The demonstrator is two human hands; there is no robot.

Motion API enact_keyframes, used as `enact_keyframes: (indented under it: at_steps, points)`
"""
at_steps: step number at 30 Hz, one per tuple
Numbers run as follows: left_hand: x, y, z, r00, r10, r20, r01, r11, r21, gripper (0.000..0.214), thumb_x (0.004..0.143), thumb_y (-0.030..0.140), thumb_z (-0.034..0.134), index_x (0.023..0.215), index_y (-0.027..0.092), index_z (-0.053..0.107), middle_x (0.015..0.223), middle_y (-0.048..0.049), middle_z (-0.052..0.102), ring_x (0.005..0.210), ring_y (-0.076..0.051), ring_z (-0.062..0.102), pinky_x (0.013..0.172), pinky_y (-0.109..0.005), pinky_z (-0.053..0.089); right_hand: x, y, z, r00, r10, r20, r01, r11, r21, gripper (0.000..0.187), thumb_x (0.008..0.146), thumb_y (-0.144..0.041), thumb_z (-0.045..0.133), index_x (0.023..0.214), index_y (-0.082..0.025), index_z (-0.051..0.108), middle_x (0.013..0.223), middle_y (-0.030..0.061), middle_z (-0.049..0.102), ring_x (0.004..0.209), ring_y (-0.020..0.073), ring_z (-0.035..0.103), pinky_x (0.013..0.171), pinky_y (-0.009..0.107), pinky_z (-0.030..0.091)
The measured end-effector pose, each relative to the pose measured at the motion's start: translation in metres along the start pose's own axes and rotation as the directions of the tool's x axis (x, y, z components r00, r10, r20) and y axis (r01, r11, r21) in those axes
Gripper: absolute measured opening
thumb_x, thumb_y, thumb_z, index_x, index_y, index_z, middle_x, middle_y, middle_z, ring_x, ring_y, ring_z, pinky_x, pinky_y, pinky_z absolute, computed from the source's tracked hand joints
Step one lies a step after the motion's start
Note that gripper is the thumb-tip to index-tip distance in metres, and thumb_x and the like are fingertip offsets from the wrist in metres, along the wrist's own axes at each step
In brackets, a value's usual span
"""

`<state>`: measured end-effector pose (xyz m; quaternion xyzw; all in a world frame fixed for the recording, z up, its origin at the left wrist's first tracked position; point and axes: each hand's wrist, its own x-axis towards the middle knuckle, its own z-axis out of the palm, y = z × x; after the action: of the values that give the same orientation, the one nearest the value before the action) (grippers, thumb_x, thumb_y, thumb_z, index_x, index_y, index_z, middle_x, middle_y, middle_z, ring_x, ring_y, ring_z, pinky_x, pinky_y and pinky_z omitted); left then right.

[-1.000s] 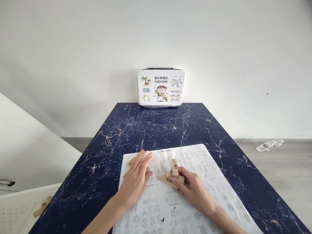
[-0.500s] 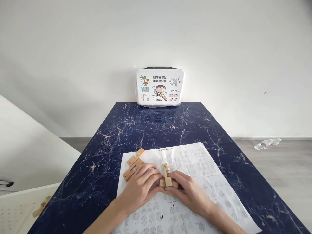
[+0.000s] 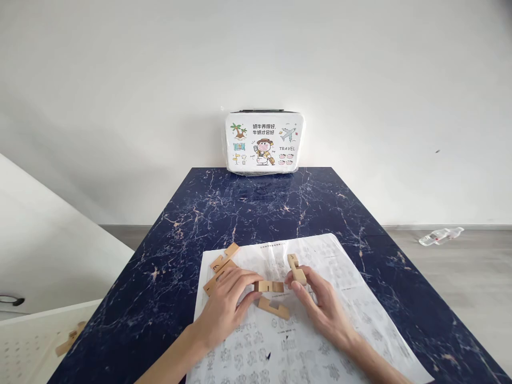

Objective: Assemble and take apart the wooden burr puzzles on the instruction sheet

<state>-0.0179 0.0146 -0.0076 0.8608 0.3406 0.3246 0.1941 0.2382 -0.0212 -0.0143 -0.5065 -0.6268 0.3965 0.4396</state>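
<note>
My left hand [image 3: 232, 298] is closed on the left end of a notched wooden puzzle block [image 3: 275, 287], held between thumb and fingers over the printed sheet [image 3: 328, 320]. In my right hand [image 3: 320, 298] a second notched puzzle block [image 3: 296, 269], marked at its far end, is pinched at its near end and tilted away from me. Just below the left-hand block lies a loose notched piece [image 3: 273, 308] on the paper. Beyond my left hand, two more wooden pieces lie at the sheet's upper left: a marked one [image 3: 218, 261] and another [image 3: 210, 288] partly hidden by my fingers.
The sheet lies on a dark blue marbled table [image 3: 256, 213]. A white cartoon case [image 3: 266, 143] in clear wrap stands at the far edge against the wall. Left and lower is a white perforated basket [image 3: 28, 341] with wooden pieces [image 3: 70, 340]. Clear plastic bottles [image 3: 440, 236] lie on the floor at right.
The pieces that were together between my hands have come apart. My right hand has moved right with one block; my left keeps another, and a loose piece now shows on the paper.
</note>
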Motion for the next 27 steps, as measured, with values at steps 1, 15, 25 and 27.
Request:
enact_keyframes:
  at_steps: [1,15,25,27]
  points:
    - [-0.001,-0.001,0.0,1.0,-0.007,-0.009,0.007,1.0,-0.012,0.026,0.11,0.019,0.06,0.134,0.028,0.062,0.116,-0.005,0.075,0.108,-0.025,0.072,0.096,-0.043,0.058,0.0,-0.001,-0.001,1.0,-0.006,0.01,0.006,1.0,0.03,0.041,0.111,-0.059,0.046,0.096,-0.025,0.064,0.096,0.0073,0.069,0.092,0.026,0.065,0.079,0.038,0.051]
    - [0.008,0.002,-0.006,0.878,-0.458,0.137,0.319,0.349,-0.881,0.032,0.106,0.048,0.068,0.122,0.02,0.068,0.107,-0.0079,0.073,0.074,-0.014,0.067,0.074,-0.032,0.057,0.003,0.007,0.0,0.984,0.159,0.076,-0.177,0.878,0.446,0.053,0.112,-0.061,0.039,0.106,-0.019,0.07,0.082,0.0046,0.064,0.066,0.0191,0.056,0.067,0.036,0.049]
    - [0.01,-0.002,-0.007,0.799,-0.515,0.312,0.35,-0.026,-0.937,0.041,0.103,0.049,0.069,0.13,0.019,0.075,0.097,-0.0044,0.06,0.067,-0.009,0.047,0.065,-0.025,0.05,0.007,-0.001,0.001,0.98,0.147,0.136,-0.187,0.916,0.355,0.057,0.11,-0.066,0.039,0.129,-0.023,0.071,0.09,0.0046,0.062,0.067,0.018,0.057,0.067,0.035,0.052]
    - [0.009,0.003,-0.007,0.823,-0.504,0.261,0.387,0.162,-0.908,0.037,0.107,0.05,0.065,0.129,0.021,0.073,0.098,-0.0044,0.062,0.07,-0.011,0.052,0.068,-0.027,0.051,0.007,0.002,0.001,0.98,0.143,0.136,-0.183,0.912,0.366,0.054,0.111,-0.064,0.04,0.125,-0.024,0.073,0.091,0.0048,0.063,0.068,0.0185,0.057,0.067,0.035,0.052]
